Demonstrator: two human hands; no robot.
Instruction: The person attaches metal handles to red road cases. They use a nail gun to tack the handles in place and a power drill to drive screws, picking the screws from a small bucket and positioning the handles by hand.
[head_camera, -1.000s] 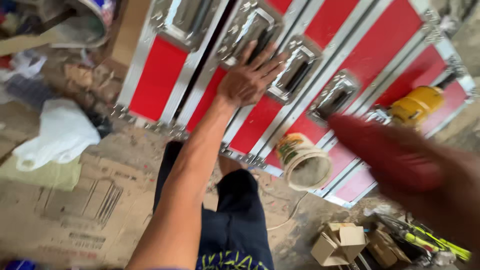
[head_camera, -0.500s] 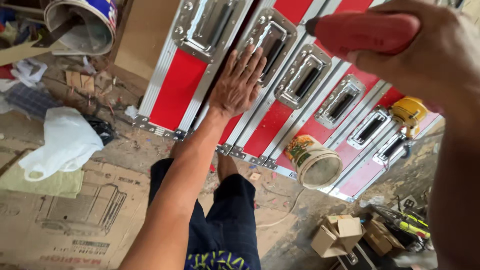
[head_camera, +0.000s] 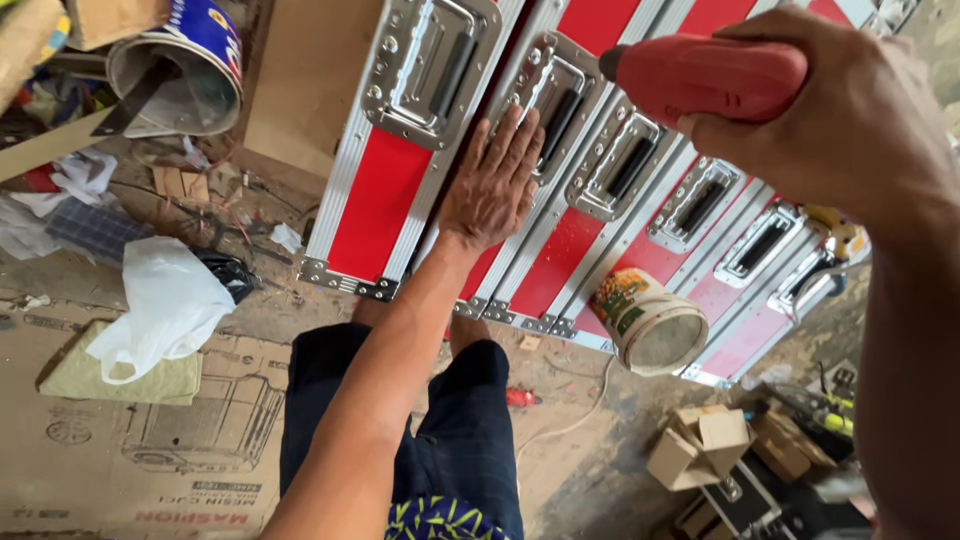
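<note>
My left hand (head_camera: 492, 183) lies flat, fingers spread, on a red flight case (head_camera: 560, 240) with aluminium edges, beside its recessed metal handle (head_camera: 553, 92). My right hand (head_camera: 840, 110) grips a red power drill (head_camera: 705, 75), held above the row of cases with its nose pointing left toward that handle. Several more red cases with the same handles stand side by side to the right.
A paint bucket (head_camera: 648, 322) lies tipped against the cases. A white plastic bag (head_camera: 165, 305) and flattened cardboard (head_camera: 150, 440) cover the floor at left. Small cardboard boxes (head_camera: 705, 445) sit at lower right, a larger bucket (head_camera: 190, 70) at upper left. My legs are below.
My right hand has lifted the drill from the lower right to above the cases, and it has settled closer to the handle. My left hand stays flat on the case.
</note>
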